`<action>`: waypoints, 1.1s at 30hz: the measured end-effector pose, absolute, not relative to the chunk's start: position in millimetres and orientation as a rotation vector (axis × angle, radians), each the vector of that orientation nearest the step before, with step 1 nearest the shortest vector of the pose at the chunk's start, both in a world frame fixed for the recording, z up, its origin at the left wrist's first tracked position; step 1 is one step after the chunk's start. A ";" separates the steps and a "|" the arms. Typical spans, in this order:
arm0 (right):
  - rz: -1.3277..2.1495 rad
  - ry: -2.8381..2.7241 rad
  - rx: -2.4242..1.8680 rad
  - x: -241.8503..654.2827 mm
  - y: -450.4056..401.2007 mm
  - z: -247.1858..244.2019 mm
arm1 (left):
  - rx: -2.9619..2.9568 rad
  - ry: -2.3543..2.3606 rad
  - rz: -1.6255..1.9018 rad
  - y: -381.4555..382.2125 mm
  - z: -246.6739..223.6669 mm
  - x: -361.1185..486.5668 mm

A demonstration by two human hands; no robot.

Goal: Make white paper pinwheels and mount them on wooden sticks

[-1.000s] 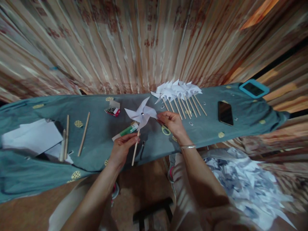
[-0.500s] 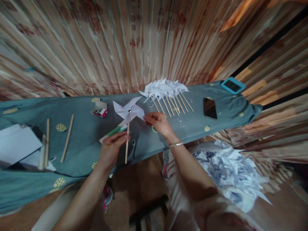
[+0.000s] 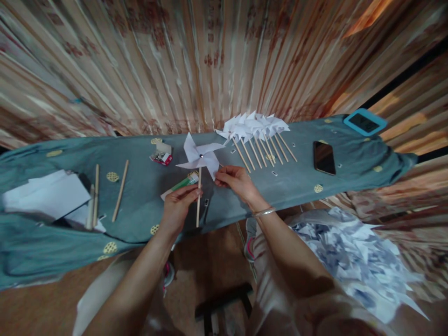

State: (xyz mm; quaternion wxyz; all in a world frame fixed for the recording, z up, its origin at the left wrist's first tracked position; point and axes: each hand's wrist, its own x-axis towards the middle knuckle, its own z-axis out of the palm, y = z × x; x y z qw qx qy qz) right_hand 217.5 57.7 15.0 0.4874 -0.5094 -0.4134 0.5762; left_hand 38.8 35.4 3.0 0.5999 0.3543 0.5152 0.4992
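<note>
A white paper pinwheel (image 3: pixel 202 156) with a shiny pin at its centre stands upright on a thin wooden stick (image 3: pixel 199 205). My left hand (image 3: pixel 180 203) pinches that stick below the blades, thumb and fingers closed round it. At the lower right blade, my right hand (image 3: pixel 236 182) has thumb and forefinger pressed together on the paper edge; their exact hold is partly hidden. Behind my left hand lies a green and white tube-like item (image 3: pixel 182 183). A small open red and white box of pins (image 3: pixel 163 156) sits beyond it on the table.
Several finished pinwheels (image 3: pixel 257 128) lie in an overlapping row at the back. Paper sheets (image 3: pixel 52 193) and wooden sticks (image 3: pixel 120 191) are at left on the green cloth (image 3: pixel 140 186). A phone (image 3: pixel 324 157) and a blue-framed device (image 3: pixel 365 122) lie right. Below is a paper pile (image 3: pixel 353 252).
The pinwheel's blades have turned clockwise, with my right fingers staying at the blade edge. My left hand keeps its hold on the stick. The view has swung left.
</note>
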 end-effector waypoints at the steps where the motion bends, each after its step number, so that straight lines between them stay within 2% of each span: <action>1: 1.415 -1.005 -1.245 216.1 56.9 14.9 | 0.827 1.196 1.161 35.1 2.9 38.8; 33: 1.476 -1.206 -1.219 189.1 49.2 16.2 | 0.859 1.195 1.161 29.6 2.6 32.3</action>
